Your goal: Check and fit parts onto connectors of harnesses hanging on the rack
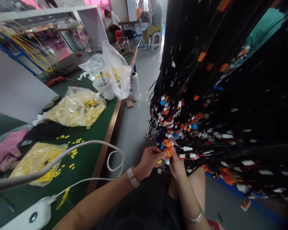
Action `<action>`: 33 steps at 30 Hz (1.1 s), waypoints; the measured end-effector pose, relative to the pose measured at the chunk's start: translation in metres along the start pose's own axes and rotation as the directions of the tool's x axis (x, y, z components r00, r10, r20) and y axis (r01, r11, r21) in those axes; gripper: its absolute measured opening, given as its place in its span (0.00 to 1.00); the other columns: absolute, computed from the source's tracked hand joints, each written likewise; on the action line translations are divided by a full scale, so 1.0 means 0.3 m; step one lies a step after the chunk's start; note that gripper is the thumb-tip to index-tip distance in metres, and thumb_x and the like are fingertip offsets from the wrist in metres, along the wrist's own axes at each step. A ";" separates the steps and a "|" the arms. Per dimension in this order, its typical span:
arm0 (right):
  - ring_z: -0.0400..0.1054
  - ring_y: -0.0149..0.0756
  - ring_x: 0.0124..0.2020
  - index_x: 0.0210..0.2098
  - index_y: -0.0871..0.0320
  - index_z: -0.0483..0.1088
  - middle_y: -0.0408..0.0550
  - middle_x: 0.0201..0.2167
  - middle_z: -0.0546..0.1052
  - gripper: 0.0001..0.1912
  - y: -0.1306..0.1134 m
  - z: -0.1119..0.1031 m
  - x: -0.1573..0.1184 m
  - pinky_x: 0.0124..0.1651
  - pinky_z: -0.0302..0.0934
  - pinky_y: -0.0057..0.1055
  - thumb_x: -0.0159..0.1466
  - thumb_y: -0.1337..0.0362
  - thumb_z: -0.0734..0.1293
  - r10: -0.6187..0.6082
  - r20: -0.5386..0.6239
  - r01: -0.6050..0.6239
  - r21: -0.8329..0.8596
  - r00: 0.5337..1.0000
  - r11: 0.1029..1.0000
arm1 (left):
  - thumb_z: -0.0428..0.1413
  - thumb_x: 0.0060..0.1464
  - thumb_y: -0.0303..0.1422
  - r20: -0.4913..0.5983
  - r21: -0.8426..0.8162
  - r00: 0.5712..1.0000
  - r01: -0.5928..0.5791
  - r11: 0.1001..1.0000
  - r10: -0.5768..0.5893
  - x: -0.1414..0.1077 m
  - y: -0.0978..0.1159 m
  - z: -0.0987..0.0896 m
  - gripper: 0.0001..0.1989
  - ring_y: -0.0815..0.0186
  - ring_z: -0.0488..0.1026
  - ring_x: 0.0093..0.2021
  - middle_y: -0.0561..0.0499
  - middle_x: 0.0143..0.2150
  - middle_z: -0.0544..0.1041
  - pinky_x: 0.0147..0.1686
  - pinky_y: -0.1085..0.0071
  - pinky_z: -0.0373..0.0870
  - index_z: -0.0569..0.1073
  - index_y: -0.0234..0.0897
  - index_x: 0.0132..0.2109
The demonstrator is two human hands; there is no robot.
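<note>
In front of my lap, both hands meet at the end of the hanging black wire harnesses [182,80]. My right hand [178,164] is closed, its thumb pressed against an orange connector [168,152]. My left hand [150,159] is pinched at the near side of that connector, with a small yellow piece [159,161] at its fingers. Just above sits a second orange connector [167,142], with blue and white connectors around it. The fingers partly hide how the yellow piece and the connector meet.
On the green table [86,137] at left lie a bag of yellow pieces [74,108], a flatter bag [42,161], loose yellow pieces [73,153], a white mug [105,88] and pink gloves [8,150]. A white cable [86,143] loops over the table edge. Other people sit farther back.
</note>
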State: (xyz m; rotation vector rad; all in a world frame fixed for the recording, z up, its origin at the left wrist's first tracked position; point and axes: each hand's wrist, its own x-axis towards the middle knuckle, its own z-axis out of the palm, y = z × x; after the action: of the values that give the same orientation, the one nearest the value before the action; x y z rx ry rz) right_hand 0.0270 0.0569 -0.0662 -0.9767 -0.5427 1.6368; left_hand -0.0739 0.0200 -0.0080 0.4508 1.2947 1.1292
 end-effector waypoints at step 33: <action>0.71 0.38 0.39 0.37 0.54 0.74 0.43 0.32 0.78 0.23 -0.028 -0.053 -0.001 0.43 0.67 0.34 0.44 0.52 0.76 0.191 0.017 -0.191 0.049 0.982 0.980 | 0.65 0.40 0.40 0.257 0.037 0.964 -0.072 0.997 0.060 0.010 0.020 -0.011 0.22 0.79 0.57 0.14 0.61 0.20 0.65 0.12 0.81 0.49 0.61 0.37 0.35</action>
State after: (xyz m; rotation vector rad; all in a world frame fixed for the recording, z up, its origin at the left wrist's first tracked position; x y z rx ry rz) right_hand 0.0448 0.0569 -0.0685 -1.0068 -0.4234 1.8194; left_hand -0.0797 0.0242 -0.0055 0.6567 1.0871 1.0595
